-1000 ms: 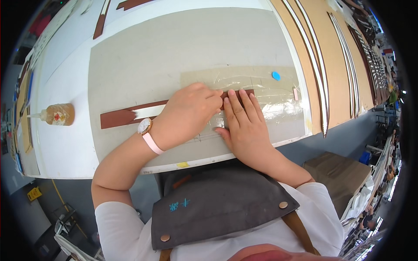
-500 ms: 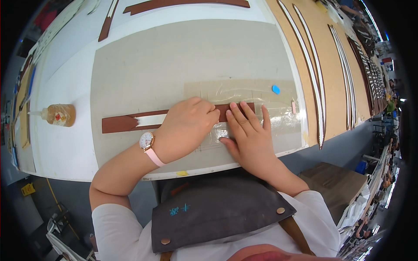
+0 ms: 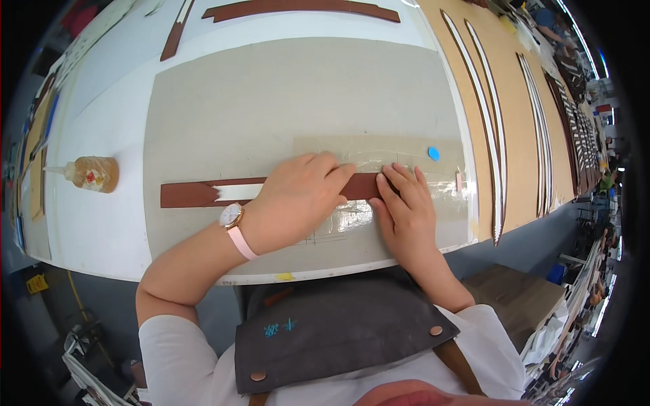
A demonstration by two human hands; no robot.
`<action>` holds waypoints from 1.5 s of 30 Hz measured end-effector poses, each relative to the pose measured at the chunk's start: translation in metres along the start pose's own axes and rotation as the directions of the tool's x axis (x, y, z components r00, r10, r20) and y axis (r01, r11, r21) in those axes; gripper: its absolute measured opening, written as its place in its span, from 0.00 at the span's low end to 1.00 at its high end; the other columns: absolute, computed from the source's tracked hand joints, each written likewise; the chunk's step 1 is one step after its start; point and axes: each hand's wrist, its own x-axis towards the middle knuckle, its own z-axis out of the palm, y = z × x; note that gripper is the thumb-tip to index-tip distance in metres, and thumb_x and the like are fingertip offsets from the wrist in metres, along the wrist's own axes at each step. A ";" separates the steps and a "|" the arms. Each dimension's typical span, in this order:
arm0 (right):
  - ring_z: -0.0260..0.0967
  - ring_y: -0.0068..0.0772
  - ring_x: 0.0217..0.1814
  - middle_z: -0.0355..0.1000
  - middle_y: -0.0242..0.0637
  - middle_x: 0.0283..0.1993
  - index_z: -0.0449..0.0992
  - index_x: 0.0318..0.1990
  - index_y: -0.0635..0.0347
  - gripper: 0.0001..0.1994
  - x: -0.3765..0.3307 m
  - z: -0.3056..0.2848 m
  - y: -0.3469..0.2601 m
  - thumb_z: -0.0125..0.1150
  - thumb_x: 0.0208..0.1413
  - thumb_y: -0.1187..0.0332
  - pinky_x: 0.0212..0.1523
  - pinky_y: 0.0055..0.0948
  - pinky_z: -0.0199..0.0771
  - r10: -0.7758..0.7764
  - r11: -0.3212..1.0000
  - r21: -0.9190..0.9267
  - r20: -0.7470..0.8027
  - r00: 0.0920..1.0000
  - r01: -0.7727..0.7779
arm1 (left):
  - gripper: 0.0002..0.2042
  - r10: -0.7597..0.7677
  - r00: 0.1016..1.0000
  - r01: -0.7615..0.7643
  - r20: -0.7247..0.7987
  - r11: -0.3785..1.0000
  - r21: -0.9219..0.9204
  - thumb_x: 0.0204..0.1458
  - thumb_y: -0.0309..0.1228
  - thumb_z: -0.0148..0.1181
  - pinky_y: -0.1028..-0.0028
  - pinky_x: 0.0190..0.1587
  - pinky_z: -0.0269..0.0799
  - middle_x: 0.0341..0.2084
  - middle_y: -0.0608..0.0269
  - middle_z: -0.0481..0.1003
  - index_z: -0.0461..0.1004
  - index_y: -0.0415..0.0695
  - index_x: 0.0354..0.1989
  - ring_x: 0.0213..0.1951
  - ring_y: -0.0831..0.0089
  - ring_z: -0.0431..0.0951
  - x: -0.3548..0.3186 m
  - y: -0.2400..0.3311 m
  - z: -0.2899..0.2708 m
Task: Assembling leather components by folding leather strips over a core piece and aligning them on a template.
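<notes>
A brown leather strip (image 3: 184, 195) with a white inner band lies lengthwise across the grey mat. My left hand (image 3: 306, 193), a pink-strapped watch (image 3: 231, 216) on its wrist, grips the strip right of the white part, thumb at the near edge and fingers at the far edge. My right hand (image 3: 411, 215) is closed at the strip's right end, fingertips over the top and thumb at the near side. My left hand hides part of the strip's middle, and my right fingers cover its tip.
Clear film (image 3: 352, 145) covers part of the grey mat (image 3: 284, 88), with a blue piece (image 3: 433, 154) on it. A glue bottle (image 3: 95, 174) stands left. Brown strips (image 3: 301, 10) lie at the back, and long white-and-brown strips (image 3: 484, 115) lie on the tan board.
My right hand has slid right to the strip's end, its fingers going from spread to curled. My left hand has moved slightly right along the strip, thumb and index finger more apart.
</notes>
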 end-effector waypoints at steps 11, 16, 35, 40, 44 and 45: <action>0.68 0.57 0.60 0.72 0.48 0.54 0.77 0.57 0.64 0.21 0.005 -0.002 -0.002 0.67 0.55 0.73 0.66 0.54 0.67 0.050 0.996 0.067 0.037 0.998 -0.052 | 0.22 -0.122 0.993 0.119 -0.004 0.977 -0.178 0.49 0.35 0.74 0.60 0.47 0.74 0.42 0.56 0.74 0.77 0.44 0.51 0.43 0.54 0.77 0.005 -0.006 0.013; 0.65 0.53 0.59 0.70 0.46 0.54 0.77 0.56 0.63 0.21 0.012 -0.004 -0.003 0.68 0.53 0.74 0.65 0.49 0.62 0.103 0.986 0.122 0.064 0.993 -0.110 | 0.18 -0.173 0.984 0.176 0.035 0.961 -0.211 0.49 0.33 0.74 0.61 0.48 0.74 0.42 0.57 0.74 0.77 0.43 0.47 0.45 0.55 0.77 0.009 -0.008 0.012; 0.70 0.16 0.33 0.76 0.28 0.33 0.78 0.45 0.60 0.05 0.025 -0.044 0.008 0.62 0.66 0.70 0.37 0.20 0.69 0.351 0.274 0.777 0.468 0.811 -0.567 | 0.10 -0.218 0.924 0.382 0.314 0.534 -0.754 0.58 0.26 0.65 0.76 0.39 0.69 0.29 0.68 0.79 0.77 0.42 0.48 0.33 0.80 0.72 0.009 0.000 -0.013; 0.60 0.13 0.27 0.71 0.24 0.29 0.75 0.47 0.59 0.07 0.029 -0.040 -0.004 0.57 0.70 0.66 0.29 0.17 0.58 0.422 0.283 0.731 0.486 0.765 -0.621 | 0.17 -0.102 0.992 0.125 0.074 0.710 -0.693 0.55 0.28 0.68 0.67 0.44 0.74 0.43 0.60 0.81 0.75 0.41 0.53 0.41 0.67 0.80 0.002 0.003 0.001; 0.60 0.13 0.29 0.71 0.25 0.30 0.75 0.45 0.59 0.06 0.025 -0.038 -0.003 0.57 0.70 0.66 0.30 0.18 0.58 0.445 0.268 0.748 0.463 0.766 -0.608 | 0.22 -0.129 0.983 0.179 0.134 0.852 -0.493 0.52 0.29 0.71 0.64 0.47 0.74 0.49 0.56 0.79 0.73 0.41 0.56 0.46 0.60 0.80 0.001 0.006 0.000; 0.60 0.12 0.29 0.72 0.25 0.31 0.75 0.44 0.58 0.06 0.024 -0.036 -0.005 0.57 0.70 0.66 0.30 0.18 0.58 0.462 0.270 0.764 0.431 0.775 -0.586 | 0.23 -0.080 0.996 0.088 0.037 0.906 -0.415 0.51 0.30 0.72 0.65 0.47 0.74 0.48 0.56 0.80 0.74 0.41 0.55 0.45 0.59 0.80 0.000 0.006 0.003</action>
